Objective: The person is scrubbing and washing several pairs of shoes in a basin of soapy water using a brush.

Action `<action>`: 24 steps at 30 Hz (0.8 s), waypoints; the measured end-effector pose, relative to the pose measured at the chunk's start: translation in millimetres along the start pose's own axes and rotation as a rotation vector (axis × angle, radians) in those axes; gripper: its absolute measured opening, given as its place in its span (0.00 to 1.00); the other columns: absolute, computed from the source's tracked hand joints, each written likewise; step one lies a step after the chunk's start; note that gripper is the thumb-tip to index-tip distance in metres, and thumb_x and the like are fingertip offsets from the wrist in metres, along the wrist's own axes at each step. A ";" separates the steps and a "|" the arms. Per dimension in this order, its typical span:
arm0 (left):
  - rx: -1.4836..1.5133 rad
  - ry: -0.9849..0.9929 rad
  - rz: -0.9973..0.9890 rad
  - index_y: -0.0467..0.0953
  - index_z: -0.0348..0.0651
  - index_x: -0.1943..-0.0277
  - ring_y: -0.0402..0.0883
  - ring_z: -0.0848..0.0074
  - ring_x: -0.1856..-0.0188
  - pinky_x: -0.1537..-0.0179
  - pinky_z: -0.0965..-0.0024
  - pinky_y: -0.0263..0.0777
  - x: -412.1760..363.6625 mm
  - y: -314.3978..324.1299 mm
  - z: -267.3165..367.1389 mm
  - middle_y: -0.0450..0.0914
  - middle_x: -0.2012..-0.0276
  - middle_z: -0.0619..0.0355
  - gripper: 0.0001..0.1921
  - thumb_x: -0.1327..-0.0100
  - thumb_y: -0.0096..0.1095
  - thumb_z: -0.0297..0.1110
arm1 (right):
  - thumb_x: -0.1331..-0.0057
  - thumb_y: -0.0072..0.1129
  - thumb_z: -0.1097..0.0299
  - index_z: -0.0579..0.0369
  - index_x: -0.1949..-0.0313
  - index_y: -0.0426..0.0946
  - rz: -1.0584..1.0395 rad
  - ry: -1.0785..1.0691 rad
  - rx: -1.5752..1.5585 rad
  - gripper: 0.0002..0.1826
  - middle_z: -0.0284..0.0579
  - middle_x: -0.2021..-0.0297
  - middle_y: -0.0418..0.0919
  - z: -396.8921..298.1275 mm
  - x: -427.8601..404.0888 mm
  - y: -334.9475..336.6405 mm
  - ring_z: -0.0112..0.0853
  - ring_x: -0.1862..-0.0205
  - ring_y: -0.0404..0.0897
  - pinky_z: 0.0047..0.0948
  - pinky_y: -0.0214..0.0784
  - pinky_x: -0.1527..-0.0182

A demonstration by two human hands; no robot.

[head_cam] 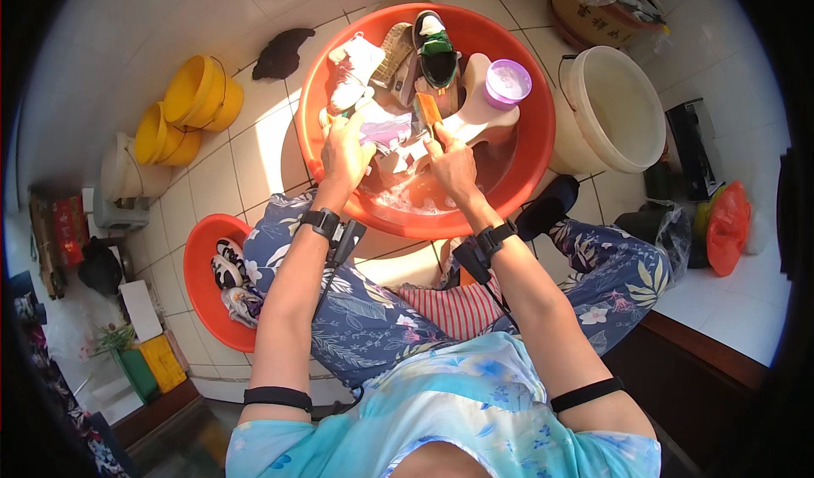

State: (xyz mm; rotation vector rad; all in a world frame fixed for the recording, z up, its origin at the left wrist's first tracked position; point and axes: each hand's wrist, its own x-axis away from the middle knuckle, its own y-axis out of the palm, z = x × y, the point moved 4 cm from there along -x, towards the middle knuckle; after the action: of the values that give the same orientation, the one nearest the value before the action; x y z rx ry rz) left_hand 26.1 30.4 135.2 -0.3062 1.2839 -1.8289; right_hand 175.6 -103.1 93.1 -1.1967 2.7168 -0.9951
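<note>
My left hand (345,150) grips a pale lilac and white shoe (389,131) over a large red plastic basin (545,112). An orange-backed scrubbing brush (428,108) is held in my right hand (454,165), close beside the shoe; its bristles are hard to make out. Sudsy water (407,199) lies in the basin below my hands. Under the shoe and to its right is an off-white plastic stool (483,120), carrying a purple tub (507,85) of whitish, foamy contents. A black, green and white shoe (437,48) and a white shoe (357,64) rest at the far side.
A smaller red basin (202,293) with shoes stands at my left. Yellow buckets (197,93) line the left wall. On the right is a large white bucket (613,109) of water, near a plant pot (588,17). A black cloth-like item (283,53) lies on the tiles.
</note>
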 end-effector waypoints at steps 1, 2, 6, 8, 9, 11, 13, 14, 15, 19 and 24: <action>-0.002 -0.002 -0.001 0.75 0.39 0.56 0.79 0.56 0.58 0.55 0.57 0.74 0.4 -2.1 0.6 0.78 0.64 0.49 0.19 0.54 0.69 0.22 | 0.35 0.54 0.52 0.43 0.38 0.72 -0.006 -0.033 -0.005 0.26 0.61 0.59 0.81 -0.1 3.5 0.9 0.54 0.54 0.80 0.47 0.70 0.50; 0.086 -0.086 -0.060 0.75 0.38 0.57 0.79 0.56 0.57 0.54 0.57 0.74 0.3 -2.5 -2.7 0.78 0.63 0.48 0.19 0.54 0.69 0.22 | 0.35 0.54 0.52 0.43 0.38 0.72 -0.008 -0.032 -0.006 0.26 0.61 0.59 0.81 2.9 5.3 1.7 0.54 0.54 0.80 0.47 0.70 0.50; 0.216 -0.139 -0.186 0.74 0.36 0.57 0.78 0.55 0.56 0.54 0.58 0.73 -8.7 -4.1 -5.2 0.78 0.60 0.44 0.22 0.59 0.73 0.25 | 0.35 0.53 0.54 0.45 0.38 0.71 -0.015 0.067 -0.027 0.26 0.59 0.56 0.81 12.7 7.0 -0.9 0.53 0.52 0.79 0.44 0.70 0.50; 0.188 -0.075 -0.167 0.74 0.37 0.55 0.78 0.53 0.58 0.54 0.58 0.73 -9.6 -3.9 -9.7 0.78 0.59 0.42 0.26 0.61 0.76 0.28 | 0.34 0.54 0.55 0.47 0.38 0.72 -0.031 0.021 -0.118 0.26 0.59 0.56 0.81 5.4 8.1 4.1 0.52 0.52 0.80 0.43 0.70 0.50; 0.234 -0.017 -0.140 0.73 0.35 0.51 0.78 0.54 0.55 0.53 0.58 0.73 -14.1 -10.7 3.8 0.78 0.58 0.43 0.30 0.62 0.75 0.26 | 0.34 0.54 0.56 0.50 0.39 0.72 -0.036 -0.020 -0.198 0.26 0.60 0.56 0.81 3.0 7.5 4.2 0.51 0.52 0.80 0.42 0.70 0.50; 0.278 0.037 -0.112 0.72 0.33 0.48 0.77 0.54 0.52 0.51 0.58 0.72 -14.1 -11.4 16.8 0.79 0.57 0.45 0.33 0.63 0.74 0.25 | 0.34 0.55 0.61 0.57 0.38 0.70 -0.013 -0.144 -0.297 0.26 0.54 0.65 0.84 -19.8 18.5 7.1 0.40 0.62 0.83 0.35 0.72 0.55; 0.367 0.082 -0.045 0.69 0.32 0.42 0.75 0.52 0.50 0.50 0.57 0.71 -11.9 -8.7 22.3 0.79 0.56 0.44 0.38 0.63 0.72 0.25 | 0.33 0.55 0.64 0.59 0.37 0.69 -0.063 -0.062 -0.586 0.26 0.48 0.69 0.83 -62.3 41.8 -6.4 0.31 0.66 0.80 0.31 0.72 0.57; 0.334 0.057 -0.041 0.69 0.30 0.44 0.76 0.50 0.51 0.49 0.58 0.71 -14.5 -6.5 26.9 0.79 0.57 0.42 0.34 0.60 0.69 0.24 | 0.33 0.55 0.65 0.59 0.36 0.68 -0.041 -0.119 -0.558 0.26 0.47 0.70 0.81 -61.0 40.6 -8.0 0.27 0.66 0.77 0.29 0.72 0.58; 0.330 0.053 -0.038 0.69 0.30 0.44 0.76 0.50 0.51 0.49 0.58 0.71 -16.8 -3.2 18.4 0.79 0.57 0.42 0.34 0.60 0.69 0.24 | 0.33 0.55 0.65 0.58 0.37 0.68 -0.009 -0.224 -0.560 0.26 0.52 0.68 0.82 -64.5 44.4 -2.2 0.35 0.65 0.80 0.33 0.72 0.57; 0.515 0.009 -0.119 0.68 0.26 0.44 0.81 0.55 0.61 0.56 0.64 0.75 -16.0 -1.9 15.0 0.80 0.62 0.41 0.33 0.57 0.69 0.23 | 0.35 0.56 0.62 0.55 0.38 0.70 0.137 -0.390 -0.300 0.26 0.63 0.66 0.81 -53.8 44.9 14.3 0.53 0.63 0.81 0.42 0.72 0.55; 0.589 0.001 -0.112 0.68 0.27 0.43 0.82 0.60 0.59 0.56 0.66 0.75 -19.7 0.8 13.0 0.81 0.62 0.45 0.35 0.58 0.71 0.24 | 0.35 0.57 0.63 0.54 0.38 0.70 0.041 -0.145 -0.319 0.26 0.60 0.64 0.82 -38.3 27.0 5.5 0.50 0.63 0.82 0.40 0.72 0.56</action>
State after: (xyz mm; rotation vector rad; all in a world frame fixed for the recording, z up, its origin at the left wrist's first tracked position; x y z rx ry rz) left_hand 46.4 36.8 145.4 -0.0523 0.6877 -2.2032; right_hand 143.1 -97.4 127.0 -1.1909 2.8402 -0.4598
